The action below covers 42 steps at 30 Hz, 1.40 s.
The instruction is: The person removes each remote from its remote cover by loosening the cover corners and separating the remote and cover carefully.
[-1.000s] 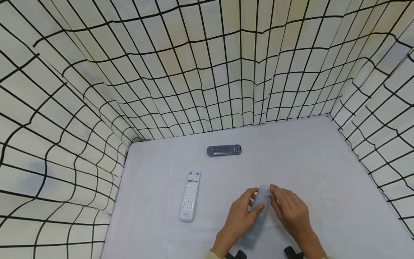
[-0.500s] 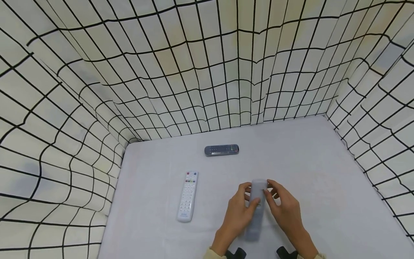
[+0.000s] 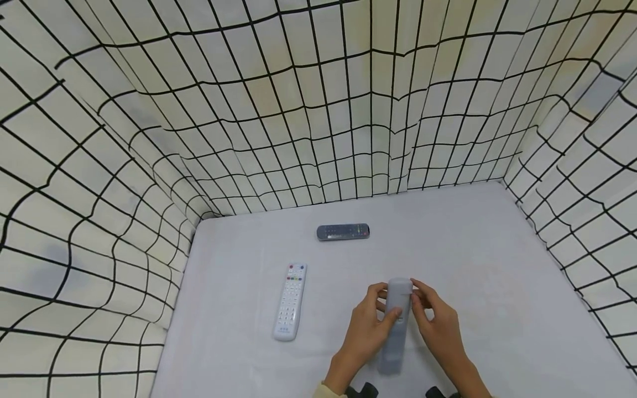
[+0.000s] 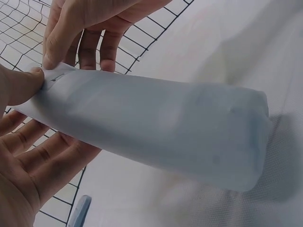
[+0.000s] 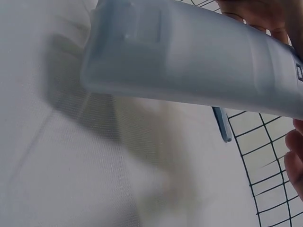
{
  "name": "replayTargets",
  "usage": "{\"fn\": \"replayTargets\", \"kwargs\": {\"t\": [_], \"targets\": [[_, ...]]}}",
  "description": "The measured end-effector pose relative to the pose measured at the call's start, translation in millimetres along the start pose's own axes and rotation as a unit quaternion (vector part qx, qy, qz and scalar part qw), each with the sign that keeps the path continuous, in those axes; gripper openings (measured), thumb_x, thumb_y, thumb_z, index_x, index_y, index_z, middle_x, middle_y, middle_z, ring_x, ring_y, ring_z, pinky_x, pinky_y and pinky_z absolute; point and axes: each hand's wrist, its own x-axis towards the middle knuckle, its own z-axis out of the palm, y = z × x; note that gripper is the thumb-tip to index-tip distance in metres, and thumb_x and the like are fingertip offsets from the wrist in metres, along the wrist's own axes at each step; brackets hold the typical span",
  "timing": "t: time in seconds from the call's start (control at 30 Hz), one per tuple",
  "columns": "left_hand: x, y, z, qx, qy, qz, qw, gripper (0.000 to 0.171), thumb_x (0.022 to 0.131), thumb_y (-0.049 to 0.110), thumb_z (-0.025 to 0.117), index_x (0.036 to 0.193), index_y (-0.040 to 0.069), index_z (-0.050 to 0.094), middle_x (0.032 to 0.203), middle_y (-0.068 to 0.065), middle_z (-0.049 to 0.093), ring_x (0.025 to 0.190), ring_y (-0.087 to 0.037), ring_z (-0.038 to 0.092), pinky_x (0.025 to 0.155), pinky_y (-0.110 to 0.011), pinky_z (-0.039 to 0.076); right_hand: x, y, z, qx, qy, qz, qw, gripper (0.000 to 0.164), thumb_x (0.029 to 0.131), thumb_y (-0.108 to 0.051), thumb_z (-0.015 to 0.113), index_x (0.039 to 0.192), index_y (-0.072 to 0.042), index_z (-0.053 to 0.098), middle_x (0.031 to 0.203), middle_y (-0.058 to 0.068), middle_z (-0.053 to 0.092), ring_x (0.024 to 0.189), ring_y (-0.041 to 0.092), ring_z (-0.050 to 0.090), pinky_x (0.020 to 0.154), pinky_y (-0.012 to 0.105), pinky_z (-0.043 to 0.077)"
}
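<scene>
In the head view, both hands hold a remote control in a pale translucent cover (image 3: 395, 345) above the front part of the table. My left hand (image 3: 365, 330) grips it from the left, thumb on the upper face and fingers round the side. At the far end, my right hand (image 3: 439, 321) pinches the right edge of the cover (image 5: 189, 56) between thumb and fingers. The left wrist view shows a small slit near the pinched end of the cover (image 4: 156, 120). The near end is raised off the cloth and casts a shadow. The button side is not seen.
A white remote control (image 3: 290, 303) with coloured buttons lies to the left of the hands. Farther back lies a dark remote control (image 3: 343, 231), placed crosswise. White cloth covers the table (image 3: 224, 309), and black-gridded curtains (image 3: 298, 138) enclose its back and sides.
The covered remote has turned from a slant to point more nearly straight away from me. The right hand has shifted slightly left with it, still at the far end. Both table remotes stay put.
</scene>
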Motion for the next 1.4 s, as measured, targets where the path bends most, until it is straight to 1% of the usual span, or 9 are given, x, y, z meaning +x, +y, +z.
{"fn": "replayTargets", "kwargs": {"t": [0.27,0.5,0.87,0.97,1.07,1.13,1.2,1.33,1.4], "targets": [[-0.9,-2.4,1.5,0.017,0.002,0.014,0.9998,0.051,0.100,0.028,0.072,0.142,0.018,0.046,0.126,-0.004,0.068,0.094,0.000,0.063,0.072,-0.016,0.053,-2,-3,5,-0.031,0.052,-0.001,0.998,0.025,0.088,0.005,0.075,0.111,-0.003,0.068,0.092,0.007,0.078,0.074,0.007,0.065,0.068,0.013,0.050],[-3.2,-1.4,5.6,0.001,0.010,0.032,0.9994,0.050,0.098,0.024,0.074,0.141,0.016,0.048,0.116,-0.004,0.069,0.087,0.003,0.061,0.069,-0.015,0.053,-5,-7,11,0.083,0.099,0.086,0.988,0.015,0.094,0.008,0.068,0.107,0.001,0.067,0.109,0.013,0.077,0.096,-0.012,0.066,0.080,0.006,0.052],[2.2,1.4,-2.0,0.024,-0.027,0.068,0.9970,0.048,0.099,0.020,0.071,0.140,0.012,0.047,0.110,-0.005,0.071,0.078,0.007,0.055,0.068,-0.013,0.049,1,-17,10,0.144,0.131,0.168,0.966,0.008,0.099,0.005,0.063,0.107,0.006,0.065,0.105,0.013,0.074,0.097,-0.006,0.070,0.080,0.011,0.057],[3.0,-0.4,0.3,-0.025,-0.007,0.062,0.9978,0.032,0.102,0.000,0.059,0.132,0.009,0.053,0.098,-0.008,0.072,0.068,0.004,0.056,0.060,-0.015,0.051,7,-16,4,0.143,0.125,0.199,0.961,0.010,0.101,0.001,0.064,0.108,0.007,0.065,0.098,0.003,0.073,0.086,-0.006,0.069,0.071,0.011,0.057],[-0.1,-2.9,7.3,-0.088,-0.015,0.055,0.9945,0.035,0.102,-0.012,0.045,0.128,0.009,0.055,0.092,-0.010,0.073,0.060,0.001,0.059,0.055,-0.017,0.054,17,-9,-9,0.135,0.146,0.218,0.955,0.011,0.101,-0.002,0.064,0.109,0.006,0.065,0.089,-0.010,0.069,0.074,-0.005,0.065,0.061,0.011,0.052],[-2.1,-4.4,12.1,-0.129,-0.021,0.039,0.9907,0.034,0.103,-0.012,0.041,0.127,0.008,0.056,0.092,-0.011,0.074,0.059,-0.003,0.063,0.055,-0.019,0.056,26,-4,-20,0.122,0.168,0.207,0.956,0.011,0.101,-0.001,0.065,0.108,0.006,0.066,0.085,-0.015,0.067,0.070,-0.005,0.063,0.058,0.010,0.050],[-2.7,-5.2,14.3,-0.133,-0.029,0.026,0.9903,0.036,0.104,-0.010,0.041,0.131,0.009,0.056,0.100,-0.008,0.074,0.065,-0.007,0.068,0.061,-0.020,0.059,32,0,-28,0.106,0.180,0.177,0.962,0.011,0.099,0.001,0.065,0.108,0.007,0.067,0.087,-0.016,0.067,0.074,-0.006,0.065,0.062,0.007,0.050],[2.2,-4.0,13.1,-0.155,-0.009,-0.002,0.9879,0.033,0.105,-0.003,0.046,0.130,0.014,0.059,0.106,-0.006,0.073,0.080,-0.016,0.072,0.069,-0.023,0.061,33,0,-32,0.072,0.164,0.114,0.977,0.011,0.097,0.005,0.066,0.107,0.009,0.067,0.098,-0.014,0.068,0.089,-0.011,0.067,0.075,0.005,0.052],[4.9,-2.2,11.7,-0.161,-0.010,-0.004,0.9868,0.029,0.106,0.005,0.050,0.131,0.017,0.058,0.111,-0.006,0.073,0.088,-0.013,0.071,0.074,-0.024,0.061,28,-1,-29,0.065,0.158,0.104,0.980,0.011,0.095,0.007,0.066,0.106,0.008,0.067,0.100,-0.014,0.067,0.091,-0.014,0.067,0.077,0.004,0.052]]}}
